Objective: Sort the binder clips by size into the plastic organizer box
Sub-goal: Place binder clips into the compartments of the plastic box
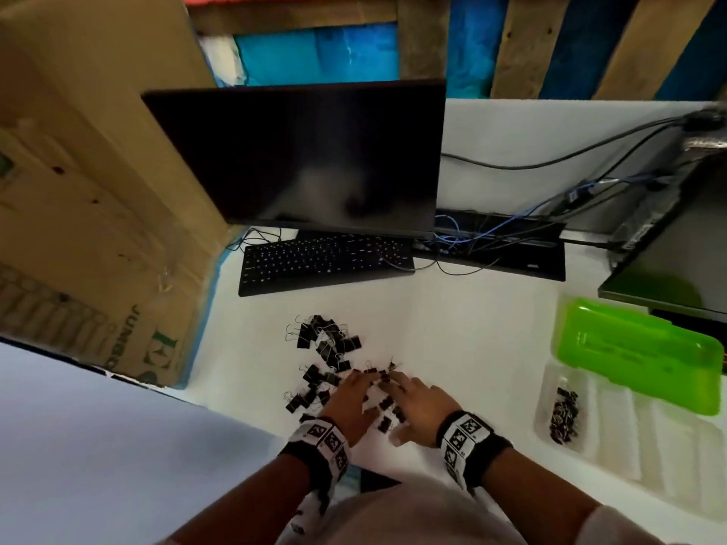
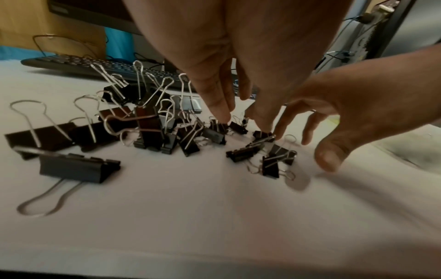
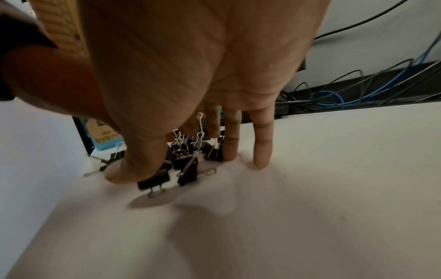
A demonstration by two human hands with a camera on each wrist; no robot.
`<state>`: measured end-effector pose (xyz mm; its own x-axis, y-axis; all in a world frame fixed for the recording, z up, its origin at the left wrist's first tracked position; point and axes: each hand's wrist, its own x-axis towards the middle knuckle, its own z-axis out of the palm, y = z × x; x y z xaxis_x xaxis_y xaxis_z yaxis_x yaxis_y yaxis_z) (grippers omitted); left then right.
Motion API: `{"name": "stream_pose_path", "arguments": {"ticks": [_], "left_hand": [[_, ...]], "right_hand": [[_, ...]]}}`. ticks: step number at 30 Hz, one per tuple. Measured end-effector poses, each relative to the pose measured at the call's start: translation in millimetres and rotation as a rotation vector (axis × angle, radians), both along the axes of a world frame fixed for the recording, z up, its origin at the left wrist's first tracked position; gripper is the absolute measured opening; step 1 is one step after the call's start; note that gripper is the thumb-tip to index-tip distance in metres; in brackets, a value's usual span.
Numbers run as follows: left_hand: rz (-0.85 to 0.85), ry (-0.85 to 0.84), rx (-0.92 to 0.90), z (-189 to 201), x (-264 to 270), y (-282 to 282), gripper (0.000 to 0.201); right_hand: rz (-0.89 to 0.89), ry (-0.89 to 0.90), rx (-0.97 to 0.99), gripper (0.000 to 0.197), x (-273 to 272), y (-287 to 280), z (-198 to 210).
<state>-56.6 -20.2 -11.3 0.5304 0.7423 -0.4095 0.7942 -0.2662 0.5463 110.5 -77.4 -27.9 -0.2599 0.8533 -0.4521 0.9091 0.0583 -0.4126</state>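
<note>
My left hand (image 1: 350,403) and right hand (image 1: 417,403) rest spread-fingered on the near edge of the binder clips (image 1: 326,356) heaped mid-bench, pinching nothing. The organizer box (image 1: 629,434) lies far right, its green lid (image 1: 633,348) open and small clips in one slot. Glossy black bodies and springy wire handles interlock; raking them could drag mixed sizes together.

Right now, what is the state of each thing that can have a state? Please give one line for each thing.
organizer box: open, small clips in its leftmost compartment
green lid: swung back
binder clips: loose pile on the table
monitor: screen dark
left hand: open, fingers on clips
right hand: open, fingers spread over small clips
</note>
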Motion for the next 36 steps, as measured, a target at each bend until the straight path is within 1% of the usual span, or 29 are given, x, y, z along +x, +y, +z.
{"name": "stream_pose_path", "arguments": {"ticks": [1,3,5,7,10,12,16,19,21,25,26,28,31,33,35,36], "left_hand": [[-0.01,0.013,-0.034,1,1,-1,0.066],[-0.06,0.071,-0.074,0,4,-1,0.082],[-0.142,0.156,-0.081,-3,7,-1,0.09],[-0.196,0.203,-0.074,-11,8,-2,0.091],[-0.237,0.195,-0.038,-20,8,-4,0.085],[-0.236,0.157,-0.035,-24,9,-4,0.078],[-0.207,0.051,-0.057,-22,15,-5,0.064],[-0.141,-0.058,-0.102,-19,19,-8,0.064],[-0.075,-0.112,-0.103,-16,19,-4,0.061],[-0.001,-0.138,0.001,-5,13,10,0.057],[0.024,-0.132,0.013,-3,12,14,0.058],[0.063,-0.082,0.028,-2,10,23,0.061],[0.02,0.041,0.069,-5,10,37,0.067],[-0.076,0.113,0.103,-6,12,45,0.07],[-0.209,0.156,0.132,-7,14,48,0.06],[-0.265,0.153,0.118,-8,15,48,0.055]], "right_hand": [[0.02,-0.034,0.019,0.086,-4,1,-2],[0.061,-0.083,0.074,0.069,-8,1,-8],[0.084,-0.083,0.12,0.052,-7,0,-15],[0.091,-0.054,0.137,0.04,-3,0,-19],[0.086,-0.002,0.136,0.035,8,-2,-22],[0.077,0.012,0.145,0.037,15,-3,-23],[-0.002,0.053,0.168,0.051,27,2,-17],[-0.085,0.127,0.154,0.061,34,9,-8],[-0.104,0.165,0.149,0.071,36,15,-4],[-0.061,0.088,0.089,0.099,32,29,-2],[-0.042,0.063,0.073,0.103,29,31,-3],[0.003,0.03,0.043,0.104,22,32,-6],[0.06,-0.025,0.043,0.091,11,31,-13],[0.069,-0.038,0.091,0.074,8,29,-15],[0.081,-0.04,0.157,0.051,11,28,-15],[0.089,-0.037,0.177,0.043,13,27,-16]]}}
